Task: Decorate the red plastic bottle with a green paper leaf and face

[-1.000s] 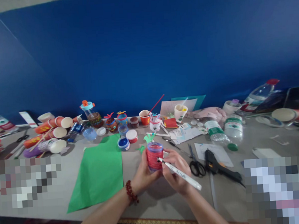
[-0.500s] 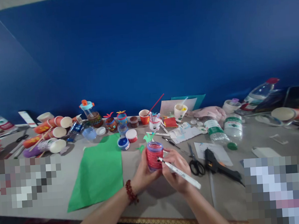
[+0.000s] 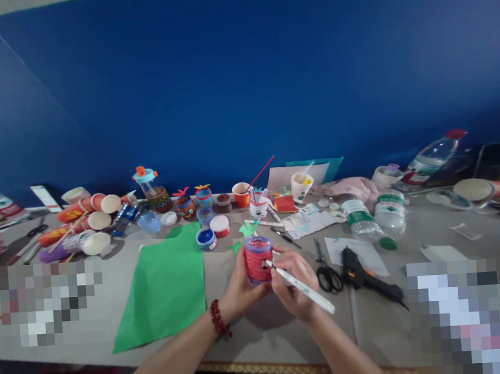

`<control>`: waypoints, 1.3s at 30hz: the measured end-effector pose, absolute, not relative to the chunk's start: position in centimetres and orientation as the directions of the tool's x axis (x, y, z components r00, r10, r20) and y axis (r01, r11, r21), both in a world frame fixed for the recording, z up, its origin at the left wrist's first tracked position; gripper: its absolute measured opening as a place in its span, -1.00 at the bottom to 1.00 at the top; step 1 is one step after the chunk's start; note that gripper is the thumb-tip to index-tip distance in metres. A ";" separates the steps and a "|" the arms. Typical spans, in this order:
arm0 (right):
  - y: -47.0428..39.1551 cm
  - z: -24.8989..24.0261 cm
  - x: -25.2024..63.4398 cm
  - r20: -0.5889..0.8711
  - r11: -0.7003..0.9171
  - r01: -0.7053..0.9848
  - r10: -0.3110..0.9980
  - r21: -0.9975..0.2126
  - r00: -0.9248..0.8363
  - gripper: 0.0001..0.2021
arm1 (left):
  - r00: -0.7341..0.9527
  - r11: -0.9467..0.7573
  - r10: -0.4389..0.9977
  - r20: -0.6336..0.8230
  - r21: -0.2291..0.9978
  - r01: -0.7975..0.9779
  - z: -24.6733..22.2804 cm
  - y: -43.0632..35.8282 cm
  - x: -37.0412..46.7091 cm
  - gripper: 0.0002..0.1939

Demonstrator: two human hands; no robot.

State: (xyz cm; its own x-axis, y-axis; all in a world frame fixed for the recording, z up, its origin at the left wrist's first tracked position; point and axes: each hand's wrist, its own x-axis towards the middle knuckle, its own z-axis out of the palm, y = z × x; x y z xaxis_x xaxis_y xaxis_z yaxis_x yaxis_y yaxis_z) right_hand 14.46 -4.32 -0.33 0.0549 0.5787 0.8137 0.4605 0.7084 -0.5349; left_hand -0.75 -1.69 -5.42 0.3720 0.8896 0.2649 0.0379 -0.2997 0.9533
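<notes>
A small clear cup painted red [image 3: 257, 261], with a bluish rim and dark marks on its side, is held upright above the table. My left hand [image 3: 240, 289], below a beaded bracelet, wraps round its left side and base. In my right hand [image 3: 296, 280] is a white marker pen [image 3: 305, 288], gripped like a pencil. Its tip meets the cup's front beside a dark spot. Green leaf-shaped cutouts [image 3: 248, 229] show just behind the cup. To the left lies a green sheet [image 3: 166, 296].
Black scissors [image 3: 329, 278] and a glue gun [image 3: 368, 275] lie right of my hands. Behind are a blue paint pot [image 3: 206, 239], decorated cups [image 3: 186, 207], a red paper cup [image 3: 241, 195] and plastic bottles [image 3: 360, 218]. Paper-cup tubes [image 3: 82, 208] are stacked at left.
The marker tip has shifted slightly on the cup's side, and the marks there look a little different. My left hand keeps the cup in nearly the same place.
</notes>
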 end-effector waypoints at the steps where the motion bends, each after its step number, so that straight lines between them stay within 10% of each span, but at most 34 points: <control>1: -4.4 -0.3 14.5 0.814 0.709 0.460 0.578 -0.535 0.056 -0.81 | 0.372 -0.302 0.889 0.268 0.953 0.034 -5.4 -1.7 -0.8 -0.08; 39: -4.6 -0.9 14.8 0.792 0.704 0.404 0.603 -0.585 0.097 -0.82 | 0.415 -0.221 0.880 0.232 0.972 -0.075 -5.6 -1.7 -0.8 0.00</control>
State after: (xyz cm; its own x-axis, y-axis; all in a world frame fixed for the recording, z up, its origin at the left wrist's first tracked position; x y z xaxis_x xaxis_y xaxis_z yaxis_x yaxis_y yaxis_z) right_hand 14.81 -4.56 -0.90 0.0968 0.6025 0.7922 0.4040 0.7036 -0.5845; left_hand -0.77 -1.72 -5.61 0.4149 0.8798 0.2321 -0.0750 -0.2211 0.9724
